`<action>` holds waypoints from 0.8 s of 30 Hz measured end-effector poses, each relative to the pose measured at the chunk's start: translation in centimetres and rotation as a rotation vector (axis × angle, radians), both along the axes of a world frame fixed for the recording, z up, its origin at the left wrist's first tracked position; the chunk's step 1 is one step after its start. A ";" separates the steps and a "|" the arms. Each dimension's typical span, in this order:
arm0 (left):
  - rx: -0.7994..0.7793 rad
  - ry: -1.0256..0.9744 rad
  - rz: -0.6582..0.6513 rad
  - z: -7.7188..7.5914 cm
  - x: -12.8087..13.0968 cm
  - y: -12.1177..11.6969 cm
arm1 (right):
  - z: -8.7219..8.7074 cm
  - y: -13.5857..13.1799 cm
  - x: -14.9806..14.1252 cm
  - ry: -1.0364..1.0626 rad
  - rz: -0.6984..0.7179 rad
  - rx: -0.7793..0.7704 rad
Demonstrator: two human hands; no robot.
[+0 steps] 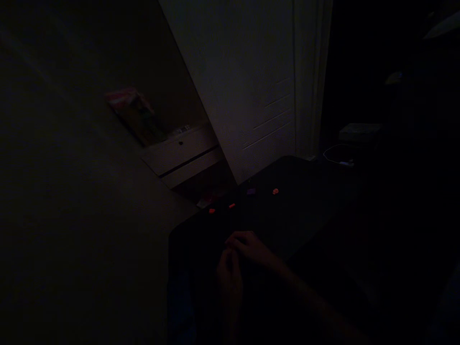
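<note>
Over the near part of a dark table (pixel 305 191), my two hands meet at the fingertips in very dim light. My left hand (pixel 230 275) points away from me, its fingers bent and pressed together. From the right, my right hand (pixel 247 245) curls its fingers against the left fingertips. Whatever lies between them is hidden by the fingers and the dark. Beyond the hands lie a small orange-red lump (pixel 212 211), a short orange-red bar (pixel 232 206) and a rounded orange-red piece (pixel 275 191). A small purple block-like thing (pixel 251 191) sits between the bar and the rounded piece.
A pale door or panel (pixel 251 86) rises behind the table's far edge. To the left is a drawer unit (pixel 187 153) with a red packet (pixel 132 108) above it. At right, a pale cable (pixel 325 152) lies near a whitish box-like object (pixel 359 130).
</note>
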State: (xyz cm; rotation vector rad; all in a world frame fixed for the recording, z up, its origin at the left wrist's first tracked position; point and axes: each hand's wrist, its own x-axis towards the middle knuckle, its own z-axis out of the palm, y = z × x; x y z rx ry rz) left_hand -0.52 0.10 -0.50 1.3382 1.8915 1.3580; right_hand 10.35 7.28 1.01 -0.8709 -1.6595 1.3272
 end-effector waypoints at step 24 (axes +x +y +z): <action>-0.009 -0.010 0.005 0.0 0.0 0.1 | -0.4 0.2 -0.1 -0.012 -0.007 0.030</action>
